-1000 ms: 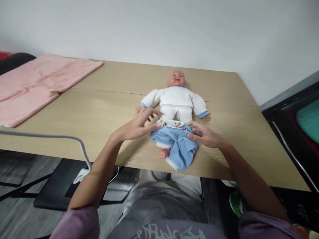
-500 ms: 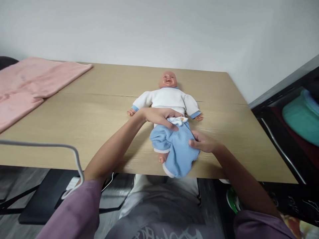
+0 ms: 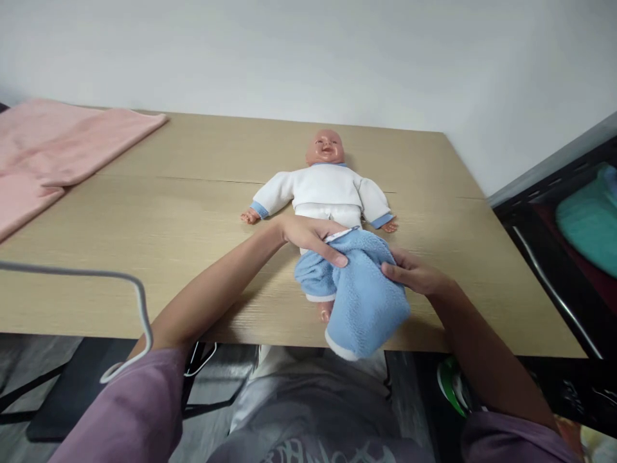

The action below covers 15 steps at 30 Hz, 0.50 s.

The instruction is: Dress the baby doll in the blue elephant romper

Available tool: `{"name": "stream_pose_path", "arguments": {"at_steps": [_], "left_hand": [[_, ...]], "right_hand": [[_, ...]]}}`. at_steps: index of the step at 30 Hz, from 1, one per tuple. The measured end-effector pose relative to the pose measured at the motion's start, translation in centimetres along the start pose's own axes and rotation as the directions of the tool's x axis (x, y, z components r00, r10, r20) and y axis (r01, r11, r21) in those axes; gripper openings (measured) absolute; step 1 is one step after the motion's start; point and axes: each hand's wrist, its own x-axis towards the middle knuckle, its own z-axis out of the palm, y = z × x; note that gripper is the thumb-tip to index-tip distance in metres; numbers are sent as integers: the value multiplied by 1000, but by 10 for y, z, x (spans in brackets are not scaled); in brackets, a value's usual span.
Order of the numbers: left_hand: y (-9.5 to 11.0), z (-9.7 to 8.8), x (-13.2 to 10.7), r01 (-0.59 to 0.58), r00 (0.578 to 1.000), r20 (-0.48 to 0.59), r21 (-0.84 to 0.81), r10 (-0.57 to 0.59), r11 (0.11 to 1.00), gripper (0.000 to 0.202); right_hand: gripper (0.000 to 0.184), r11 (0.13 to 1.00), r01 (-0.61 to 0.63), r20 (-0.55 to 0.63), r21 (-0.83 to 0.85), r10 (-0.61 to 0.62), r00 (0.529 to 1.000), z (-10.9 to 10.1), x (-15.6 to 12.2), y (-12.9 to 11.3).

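On its back lies a baby doll in a white top with blue cuffs, its head toward the wall. Light blue fleece trousers with white hems are partly on it. One doll foot pokes out of the trouser leg on the left; the other leg hangs flat over the table edge, and no foot shows there. My left hand grips the waistband, thumb on top, some fingers hidden inside or behind it. My right hand pinches the outer side of the loose leg between thumb and fingers.
A pink cloth lies at the table's left end. A grey cable curves across the lower left by my forearm. Right of the wooden table stands a black rack with a teal item.
Both hands still hold the trousers. The loose leg has been spread outward to the right and bunched up more, with my right hand moving slightly right. The view has shifted a little.
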Motion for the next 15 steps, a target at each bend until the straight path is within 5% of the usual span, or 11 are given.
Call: {"name": "stream_pose_path", "arguments": {"at_steps": [5,11,15], "left_hand": [[7,6,2,-6,999,46,-25,7,1000,43],[3,6,-2,71,985,162,-100,-54,992,45],[-1,4,-5,48,995,90,-98,-39,994,44]], "right_hand": [[70,998,-19,165,-68,30,986,0,1,-6],[58,990,-14,-152,137,35,988,-2,2,10],[57,979,-83,-139,185,109,984,-3,1,17]]}}
